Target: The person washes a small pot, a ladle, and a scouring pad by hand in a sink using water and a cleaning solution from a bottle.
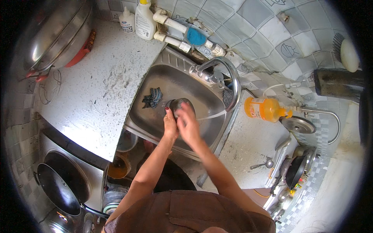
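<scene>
Over the stainless steel sink [209, 100], my left hand [170, 122] grips a dark round vessel [186, 102], its thumb on the near left rim. My right hand [188, 122] lies over the vessel's right side, its fingers blurred; whether it holds anything cannot be told. From the curved chrome faucet [237, 84] a thin stream of water [214, 116] runs down towards the vessel. A crumpled blue and black cloth [152, 98] lies on the sink floor, left of the vessel and apart from it. My hands hide part of the vessel.
Left of the sink is a speckled countertop [96, 87] with large metal pans [62, 35]. White bottles [145, 21] stand by the wall pipes [172, 24]. On the right counter [242, 145] are an orange bottle [265, 109], a metal lid [298, 125] and a spoon [266, 164].
</scene>
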Demonstrator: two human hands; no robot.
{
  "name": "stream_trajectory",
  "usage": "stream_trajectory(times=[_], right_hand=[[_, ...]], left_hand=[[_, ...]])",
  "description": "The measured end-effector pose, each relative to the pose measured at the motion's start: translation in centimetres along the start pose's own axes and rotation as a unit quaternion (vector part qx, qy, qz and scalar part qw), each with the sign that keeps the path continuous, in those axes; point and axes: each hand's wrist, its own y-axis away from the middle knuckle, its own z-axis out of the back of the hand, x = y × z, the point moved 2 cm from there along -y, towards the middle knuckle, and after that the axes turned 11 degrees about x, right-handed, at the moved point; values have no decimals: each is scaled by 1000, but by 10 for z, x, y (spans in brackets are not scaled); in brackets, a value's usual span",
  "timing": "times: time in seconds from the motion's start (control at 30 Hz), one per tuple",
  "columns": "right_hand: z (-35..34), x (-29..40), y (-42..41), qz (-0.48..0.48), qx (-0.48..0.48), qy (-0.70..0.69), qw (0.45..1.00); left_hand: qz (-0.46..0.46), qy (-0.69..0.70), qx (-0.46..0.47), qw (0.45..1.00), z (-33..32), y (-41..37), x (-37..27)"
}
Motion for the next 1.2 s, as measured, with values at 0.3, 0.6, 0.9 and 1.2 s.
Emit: stream_trajectory(times=[0.3, 0.6, 0.9, 1.2], right_hand=[[39, 9, -32, 7, 40, 140, 989], [76, -25, -46, -146, 82, 119, 979], [96, -47, -30, -268, 167, -36, 948], [50, -80, 0, -381, 102, -199, 897]], left_hand=[[-11, -30, -93, 995, -54, 13, 9], [-175, -324, 89, 925, -60, 27, 29], [-156, -474, 184, 847, -1, 30, 38], [-118, -219, 17, 968, 13, 44, 3]])
